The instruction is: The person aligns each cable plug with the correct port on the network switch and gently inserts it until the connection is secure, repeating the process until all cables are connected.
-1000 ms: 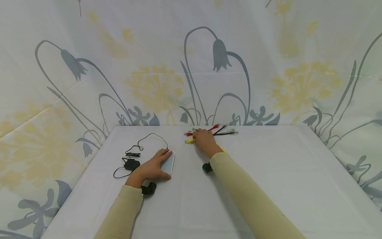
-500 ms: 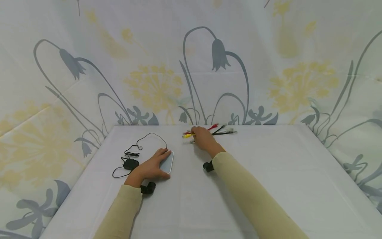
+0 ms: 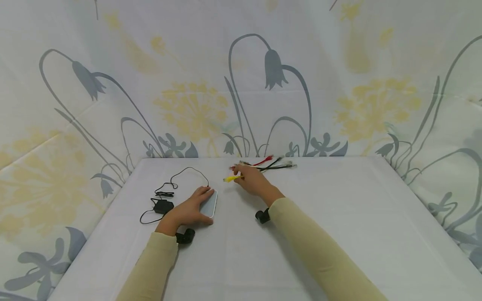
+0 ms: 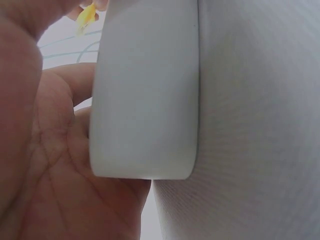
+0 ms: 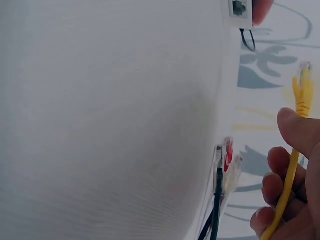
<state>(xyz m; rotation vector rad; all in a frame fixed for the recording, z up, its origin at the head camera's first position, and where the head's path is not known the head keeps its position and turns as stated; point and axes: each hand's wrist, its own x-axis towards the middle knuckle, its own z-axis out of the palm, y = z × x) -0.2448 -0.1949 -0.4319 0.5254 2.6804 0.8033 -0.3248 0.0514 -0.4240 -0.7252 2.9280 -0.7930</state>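
Note:
My left hand (image 3: 188,211) holds a small flat white network box (image 3: 209,205) on the table, thumb at its near side and fingers at its far side. In the left wrist view the box's plain white side (image 4: 145,95) fills the middle, beside the palm. A port and a thin black cord show at the box's end (image 5: 242,20) in the right wrist view. My right hand (image 3: 255,180) pinches a yellow network cable (image 5: 291,180) just behind its clear plug. That yellow plug (image 3: 230,179) points left, to the right of and farther back than the box.
Red and black network cables (image 3: 278,167) with clear plugs lie at the table's back edge, partly behind my right hand. Left of the box is a black power adapter (image 3: 163,206), its thin cord (image 3: 196,168) looping to the box. A flower-patterned curtain (image 3: 301,104) stands behind the table.
My right hand has picked up the yellow cable from the bunch and brought it left and slightly nearer to me. The left hand stays on the box.

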